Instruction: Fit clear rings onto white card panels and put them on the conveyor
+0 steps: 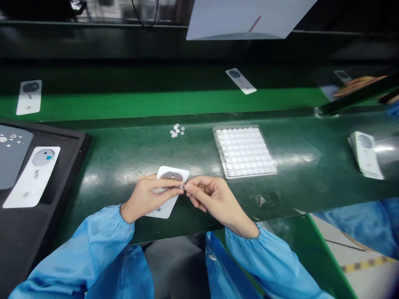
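Observation:
My left hand (152, 195) lies across a white phone back panel (163, 211) that has a round dark camera area. Its thumb and forefinger close on a small whitish round piece (182, 187). From the other side, the fingertips of my right hand (208, 195) pinch at this same piece, so both hands meet there just off the panel's edge. Part of the panel is hidden beneath my left fingers. Beyond my hands, several small clear-white discs (177, 131) lie loose on the green bench. A clear tray (225, 168) of white round pieces in rows sits to their right.
A black mat (62, 166) at left carries another white panel (33, 178) and a grey sheet (14, 158). More panels lie on the green strip (140, 104) behind. At right is a stack of panels (366, 155); a blurred co-worker's hand (358, 85) reaches in beyond.

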`<state>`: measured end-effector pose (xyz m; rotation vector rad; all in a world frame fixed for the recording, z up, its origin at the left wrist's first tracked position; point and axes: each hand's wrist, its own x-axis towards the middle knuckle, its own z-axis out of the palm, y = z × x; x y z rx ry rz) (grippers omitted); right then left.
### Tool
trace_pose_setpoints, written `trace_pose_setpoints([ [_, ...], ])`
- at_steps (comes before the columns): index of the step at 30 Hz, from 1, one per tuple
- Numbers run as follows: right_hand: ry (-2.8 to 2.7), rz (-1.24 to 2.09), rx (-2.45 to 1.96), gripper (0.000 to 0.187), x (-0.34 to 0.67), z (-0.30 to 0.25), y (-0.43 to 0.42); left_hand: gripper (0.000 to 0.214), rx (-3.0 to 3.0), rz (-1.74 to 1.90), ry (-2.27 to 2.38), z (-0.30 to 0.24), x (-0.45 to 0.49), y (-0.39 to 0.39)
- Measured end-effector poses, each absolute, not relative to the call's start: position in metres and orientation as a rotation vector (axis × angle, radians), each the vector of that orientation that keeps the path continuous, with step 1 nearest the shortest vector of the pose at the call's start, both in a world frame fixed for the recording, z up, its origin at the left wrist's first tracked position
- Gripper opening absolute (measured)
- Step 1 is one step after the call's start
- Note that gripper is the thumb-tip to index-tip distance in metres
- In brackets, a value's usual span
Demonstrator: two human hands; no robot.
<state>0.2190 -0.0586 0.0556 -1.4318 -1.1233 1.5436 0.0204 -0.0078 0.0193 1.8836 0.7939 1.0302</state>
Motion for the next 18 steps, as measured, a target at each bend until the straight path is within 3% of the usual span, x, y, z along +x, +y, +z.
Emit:
trace_pose_setpoints([
  [8,-1.255,1.106,-1.475,0.032,0.204,0.055,-0.055,0.030,1.579,0.937,0.896,0.015,0.020,-0.014],
  [18,-1.250,1.236,-1.466,0.037,0.202,0.057,-0.051,0.055,1.321,0.873,0.842,0.021,0.022,-0.016],
])
